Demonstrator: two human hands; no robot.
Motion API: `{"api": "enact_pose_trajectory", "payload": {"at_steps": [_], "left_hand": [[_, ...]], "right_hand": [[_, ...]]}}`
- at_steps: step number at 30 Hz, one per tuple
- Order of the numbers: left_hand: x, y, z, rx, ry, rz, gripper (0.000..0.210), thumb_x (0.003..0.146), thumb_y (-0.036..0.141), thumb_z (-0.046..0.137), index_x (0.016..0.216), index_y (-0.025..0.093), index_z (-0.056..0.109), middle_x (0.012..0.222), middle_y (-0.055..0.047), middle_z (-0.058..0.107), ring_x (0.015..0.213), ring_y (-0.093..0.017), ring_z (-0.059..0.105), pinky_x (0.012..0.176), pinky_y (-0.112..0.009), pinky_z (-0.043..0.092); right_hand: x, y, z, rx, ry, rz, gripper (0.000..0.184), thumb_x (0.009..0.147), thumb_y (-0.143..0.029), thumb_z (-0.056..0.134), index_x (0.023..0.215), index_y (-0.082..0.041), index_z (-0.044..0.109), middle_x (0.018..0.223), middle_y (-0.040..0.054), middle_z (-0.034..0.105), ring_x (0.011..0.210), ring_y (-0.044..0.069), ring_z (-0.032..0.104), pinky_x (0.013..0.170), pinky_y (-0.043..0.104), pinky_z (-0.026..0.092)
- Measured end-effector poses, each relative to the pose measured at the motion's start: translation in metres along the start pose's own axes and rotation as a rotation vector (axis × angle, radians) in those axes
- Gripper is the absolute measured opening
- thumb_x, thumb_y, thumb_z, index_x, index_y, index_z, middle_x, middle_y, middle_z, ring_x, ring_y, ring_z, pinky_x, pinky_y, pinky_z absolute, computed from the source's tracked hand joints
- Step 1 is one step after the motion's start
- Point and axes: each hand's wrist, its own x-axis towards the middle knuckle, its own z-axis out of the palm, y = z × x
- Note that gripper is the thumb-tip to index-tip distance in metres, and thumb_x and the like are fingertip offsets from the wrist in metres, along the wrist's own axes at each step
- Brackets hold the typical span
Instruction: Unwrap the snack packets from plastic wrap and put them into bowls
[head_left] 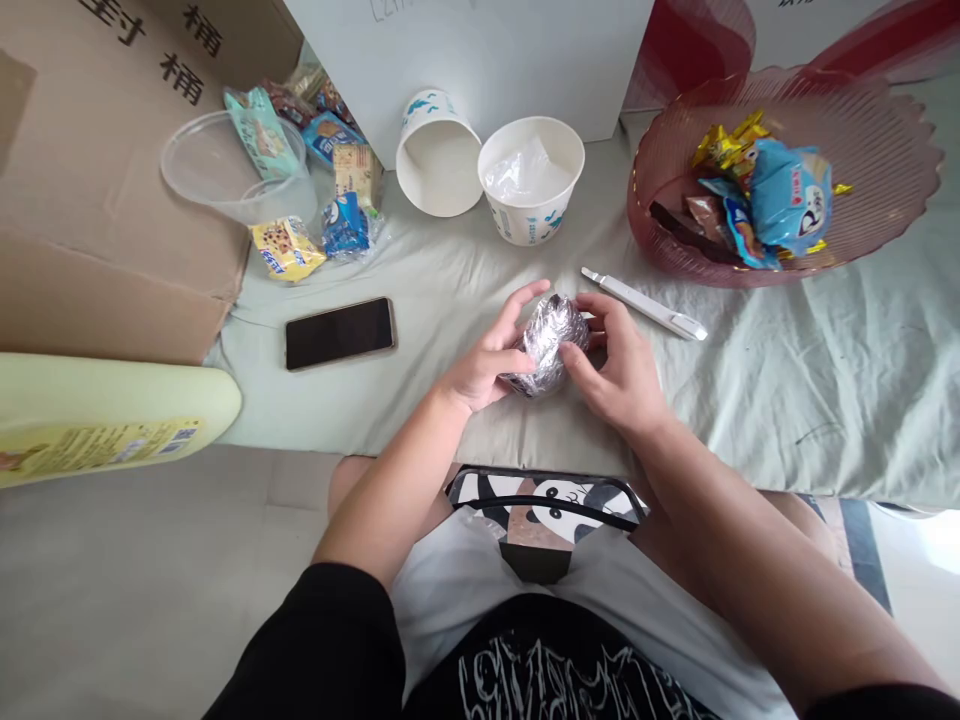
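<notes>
One black shirt [555,660] with white print is nearest, above pale shorts [450,575]. Between the knees is a panda print [555,495] with a dark rim; what it belongs to is hard to tell. To the left, a pale yellow bottle [112,415] reaches in toward the edge of the green cloth [757,400].

Over the cloth, near its front edge, a silver bundle [553,345] sits between both hands; whether it touches the cloth cannot be told. The left hand [484,365] grasps its left side, thumb laid across the front. The right hand [622,370] grips the other side, thumb against the front and fingers bent around the upper right.

Farther off, a phone [340,333] lies dark-screened on the left, and a slim white tool [643,303] lies aslant just past the right hand.

Beyond, on the left, a yellow packet [286,248] and a blue packet [345,222] lie by a clear tub [199,165]. In the middle, a tipped cup [439,170] faces its mouth forward beside an upright cup [529,228] holding clear plastic [521,175]. On the right, a pink bowl [892,170] holds snacks [791,195].

A brown box [105,200] borders the left; a white box [487,60] stands behind the cups.
</notes>
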Motion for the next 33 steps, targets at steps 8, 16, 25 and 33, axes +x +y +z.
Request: {"api": "enact_pose_trajectory", "payload": {"at_steps": [8,16,25,33], "left_hand": [[0.002,0.002,-0.004,-0.034,0.036,-0.024,0.093,0.070,0.056,0.078,0.153,0.037,0.042,0.135,-0.009,0.065,0.125,-0.037,0.064,0.103,-0.053,0.052],[-0.001,0.004,-0.008,0.044,0.060,-0.021,0.116,0.066,0.056,0.087,0.160,0.052,0.020,0.125,-0.004,0.067,0.112,-0.034,0.069,0.093,-0.054,0.057],[-0.009,0.011,-0.014,0.244,0.219,0.085,0.108,0.072,0.050,0.084,0.158,0.053,0.020,0.134,-0.005,0.064,0.114,-0.031,0.067,0.092,-0.050,0.057],[0.001,-0.008,-0.026,0.518,0.376,0.414,0.069,0.092,0.056,0.070,0.150,0.039,0.036,0.131,-0.008,0.069,0.088,-0.015,0.069,0.079,-0.032,0.058]], "right_hand": [[0.002,0.001,0.005,-0.025,0.078,0.113,0.050,0.089,-0.043,0.065,0.134,-0.022,0.056,0.118,0.0111,0.069,0.081,0.021,0.065,0.074,0.040,0.060],[0.001,0.002,0.012,0.074,0.153,0.145,0.052,0.088,-0.038,0.068,0.136,-0.028,0.051,0.141,0.0130,0.061,0.083,0.018,0.066,0.073,0.037,0.060],[0.006,0.001,-0.023,-0.309,0.264,0.018,0.024,0.090,-0.026,0.056,0.113,-0.025,0.063,0.113,0.0117,0.069,0.105,0.029,0.067,0.096,0.051,0.055],[0.009,0.028,-0.027,-0.665,0.209,0.152,0.038,0.088,-0.027,0.056,0.125,-0.022,0.065,0.126,0.0173,0.068,0.119,0.040,0.059,0.103,0.063,0.045]]}}
